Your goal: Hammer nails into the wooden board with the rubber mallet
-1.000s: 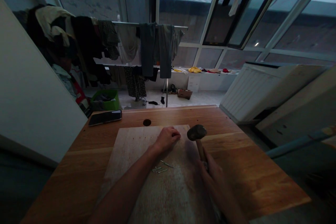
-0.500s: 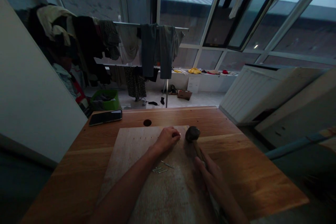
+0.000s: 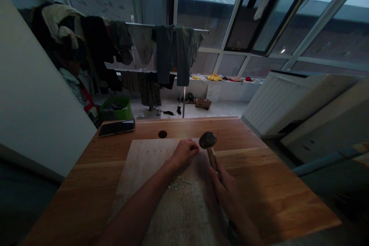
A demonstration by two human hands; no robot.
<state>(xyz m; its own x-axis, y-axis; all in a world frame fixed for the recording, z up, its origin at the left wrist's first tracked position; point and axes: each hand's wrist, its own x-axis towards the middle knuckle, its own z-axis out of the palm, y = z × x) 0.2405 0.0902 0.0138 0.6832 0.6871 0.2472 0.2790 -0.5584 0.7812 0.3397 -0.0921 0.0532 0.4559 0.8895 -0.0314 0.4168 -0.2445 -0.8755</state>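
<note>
A pale wooden board point(image 3: 173, 215) lies on the table, with a row of small dark dots point(image 3: 160, 150) near its far edge. My left hand point(image 3: 185, 152) rests there with thumb and fingers pinched together; whatever is between the fingertips is too small to make out. My right hand point(image 3: 226, 186) is wrapped round the wooden handle of a hammer point(image 3: 208, 140), whose dark head is raised just right of my left fingertips. Several loose nails point(image 3: 176, 186) lie on the board, nearer to me than my left hand.
A phone point(image 3: 117, 128) lies at the table's far left corner, and a round dark hole point(image 3: 162, 134) is in the wooden tabletop point(image 3: 276, 184). Beyond the table stand a drying rack with clothes point(image 3: 164, 54) and a green basket point(image 3: 123, 109).
The hammer has moved left and up, closer to my left fingertips, along with my right hand. My left hand keeps its pinch in nearly the same place.
</note>
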